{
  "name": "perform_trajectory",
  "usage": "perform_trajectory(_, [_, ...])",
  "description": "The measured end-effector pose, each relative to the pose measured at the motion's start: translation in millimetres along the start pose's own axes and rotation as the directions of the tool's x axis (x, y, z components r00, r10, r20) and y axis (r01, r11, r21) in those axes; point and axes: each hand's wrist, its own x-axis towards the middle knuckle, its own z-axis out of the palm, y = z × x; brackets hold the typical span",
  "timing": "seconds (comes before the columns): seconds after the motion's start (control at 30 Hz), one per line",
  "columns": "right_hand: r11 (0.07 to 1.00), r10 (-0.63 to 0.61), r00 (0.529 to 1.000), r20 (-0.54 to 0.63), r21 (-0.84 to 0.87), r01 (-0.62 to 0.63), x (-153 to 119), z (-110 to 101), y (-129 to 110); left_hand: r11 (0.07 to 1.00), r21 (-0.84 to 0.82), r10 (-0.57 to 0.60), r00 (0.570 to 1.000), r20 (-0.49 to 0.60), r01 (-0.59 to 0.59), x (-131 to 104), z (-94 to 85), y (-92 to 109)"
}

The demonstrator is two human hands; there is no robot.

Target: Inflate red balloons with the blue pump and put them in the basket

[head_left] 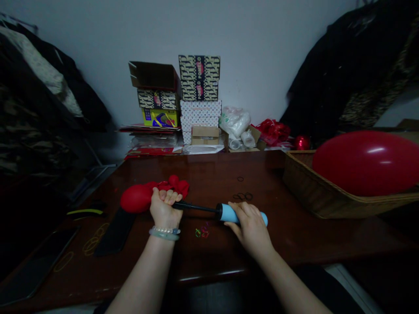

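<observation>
My right hand is wrapped round the light blue body of a hand balloon pump, whose black rod is drawn out toward the left. At the pump's black nozzle end, my left hand is closed round the neck of a partly filled red balloon. The fingers hide where neck and nozzle meet. Just behind that hand lies a heap of limp red balloons. Small coloured rubber bands lie on the table between my forearms.
On the brown table, a wicker basket at the right bears a large inflated red balloon. Black bands lie beyond the pump. At the left are yellow bands and a dark phone. Stacked boxes stand by the wall.
</observation>
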Motion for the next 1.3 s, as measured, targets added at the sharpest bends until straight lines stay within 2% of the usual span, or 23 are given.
perform_trajectory(0.3, [0.998, -0.010, 1.000, -0.029, 0.069, 0.012, -2, 4, -9, 1.000, 0.001, -0.002, 1.000, 0.028, 0.002, -13, 7.9, -11])
perform_trajectory(0.63, [0.998, 0.009, 0.999, -0.052, 0.063, -0.006, -7, 18, -27, 0.997, 0.063, -0.038, 0.998, 0.054, 0.035, -32, 12.2, -36])
perform_trajectory(0.8, [0.996, 0.027, 0.998, -0.058, 0.083, -0.022, -9, 24, -34, 0.997, 0.067, -0.039, 0.999, 0.023, 0.037, -34, 10.2, -43])
perform_trajectory(0.93, [0.997, 0.033, 0.996, -0.083, 0.066, -0.027, -8, 26, -40, 0.998, 0.050, -0.039, 0.999, -0.017, 0.039, -30, 7.1, -40])
perform_trajectory(1.03, [0.998, 0.015, 0.997, -0.072, 0.065, -0.010, -3, 24, -40, 0.998, 0.043, -0.034, 0.999, -0.006, 0.035, -27, 8.0, -35])
perform_trajectory(1.3, [1.000, 0.014, 1.000, -0.025, 0.006, -0.013, 2, 14, -25, 0.999, 0.048, -0.005, 1.000, 0.010, 0.005, -12, 7.5, -16])
